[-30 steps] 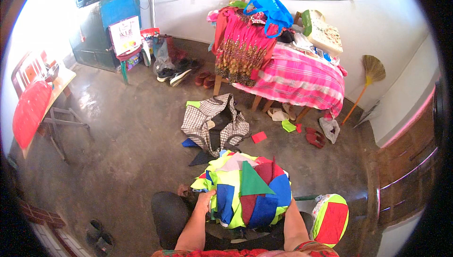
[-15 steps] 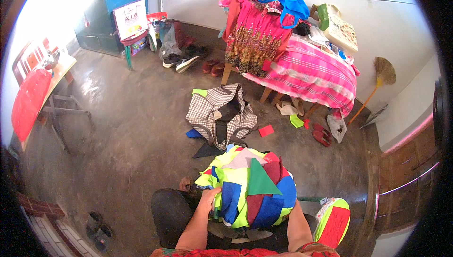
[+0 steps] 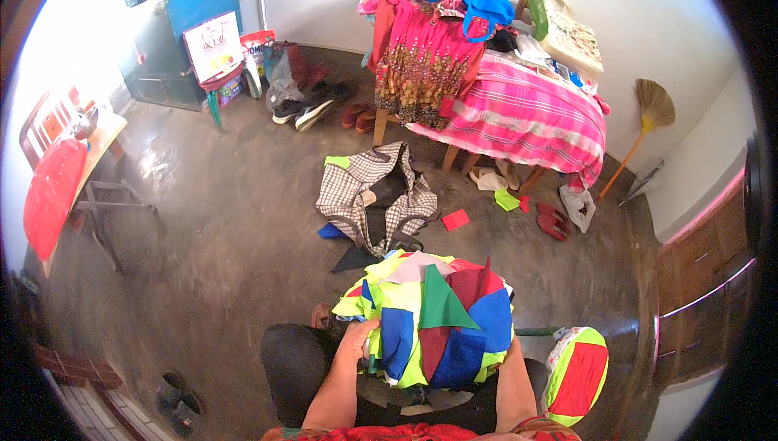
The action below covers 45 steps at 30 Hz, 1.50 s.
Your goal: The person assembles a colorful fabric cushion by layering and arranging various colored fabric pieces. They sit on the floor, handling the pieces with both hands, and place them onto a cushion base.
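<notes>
A large bundle of fabric scraps [image 3: 397, 336] rests over my lap, in yellow-green, blue, maroon, pink and red. On top lies a green triangular cloth piece [image 3: 443, 305]. My left hand [image 3: 359, 337] grips the bundle's left side, its fingers partly tucked under the cloth. At the right side, my right hand [image 3: 514, 353] holds the bundle's edge, with most of its fingers hidden. Just beyond the bundle, a checked cloth bag [image 3: 340, 198] lies slumped on the floor with its dark opening showing.
A round yellow-green and red cloth item [image 3: 577, 376] sits beside my right knee. Red [image 3: 455, 220] and lime [image 3: 507, 200] scraps lie on the floor. Farther back stand a table draped in pink cloth [image 3: 535, 109], a broom [image 3: 651, 117], shoes [image 3: 314, 115] and, left, a wooden chair [image 3: 49, 117].
The head view has shifted slightly. A maroon corner now sticks up at the bundle's right side. Both hands keep their hold.
</notes>
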{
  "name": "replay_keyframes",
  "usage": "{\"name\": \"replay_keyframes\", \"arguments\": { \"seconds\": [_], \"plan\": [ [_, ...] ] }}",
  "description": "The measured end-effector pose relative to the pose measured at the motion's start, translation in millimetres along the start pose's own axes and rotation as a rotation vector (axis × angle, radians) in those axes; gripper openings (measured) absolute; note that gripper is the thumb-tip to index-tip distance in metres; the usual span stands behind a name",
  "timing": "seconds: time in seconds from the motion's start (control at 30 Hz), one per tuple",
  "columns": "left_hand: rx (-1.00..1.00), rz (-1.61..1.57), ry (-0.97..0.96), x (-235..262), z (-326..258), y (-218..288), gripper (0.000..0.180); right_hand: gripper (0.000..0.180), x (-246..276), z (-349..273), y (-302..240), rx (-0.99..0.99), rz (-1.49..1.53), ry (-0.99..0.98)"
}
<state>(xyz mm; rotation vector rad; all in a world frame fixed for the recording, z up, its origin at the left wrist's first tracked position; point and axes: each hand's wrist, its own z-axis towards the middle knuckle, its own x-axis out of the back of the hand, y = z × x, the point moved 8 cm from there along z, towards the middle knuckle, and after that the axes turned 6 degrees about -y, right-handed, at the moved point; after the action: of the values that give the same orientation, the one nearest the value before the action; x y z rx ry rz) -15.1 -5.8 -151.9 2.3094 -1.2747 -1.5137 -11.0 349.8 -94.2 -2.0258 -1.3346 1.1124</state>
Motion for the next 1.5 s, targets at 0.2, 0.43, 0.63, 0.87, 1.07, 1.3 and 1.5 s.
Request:
{"name": "replay_keyframes", "arguments": {
  "seconds": [0.2,0.43,0.63,0.87,1.07,1.3,1.5],
  "plan": [
    [0.038,0.065,-0.004,-8.0,0.6,4.3,0.041,0.049,-16.1,-20.4,-4.4,0.049,0.023,-0.012],
    [0.064,0.077,-0.037,-2.9,1.3,6.8,0.038,0.048,-27.0,-25.8,0.5,-0.011,0.133,-0.052],
    [0.053,0.068,-0.005,18.2,13.2,-0.5,0.037,0.042,-39.1,-22.9,-5.3,0.083,-0.109,-0.154],
    [-0.008,0.161,0.034,3.4,4.9,9.0,0.033,0.032,-38.5,-17.0,9.2,0.089,0.001,-0.255],
    [-0.153,0.111,-0.075,-71.8,-24.7,41.9,0.05,0.033,-47.3,-22.7,7.9,0.017,0.282,-0.353],
    [-0.244,0.067,-0.039,-94.9,-61.7,64.4,0.07,0.039,-73.4,-60.3,-19.7,0.12,0.288,-0.278],
    [-0.386,0.179,-0.192,-138.2,-81.1,95.2,0.072,0.04,-95.3,-102.2,-44.3,0.25,0.327,-0.264]
  ]
}}
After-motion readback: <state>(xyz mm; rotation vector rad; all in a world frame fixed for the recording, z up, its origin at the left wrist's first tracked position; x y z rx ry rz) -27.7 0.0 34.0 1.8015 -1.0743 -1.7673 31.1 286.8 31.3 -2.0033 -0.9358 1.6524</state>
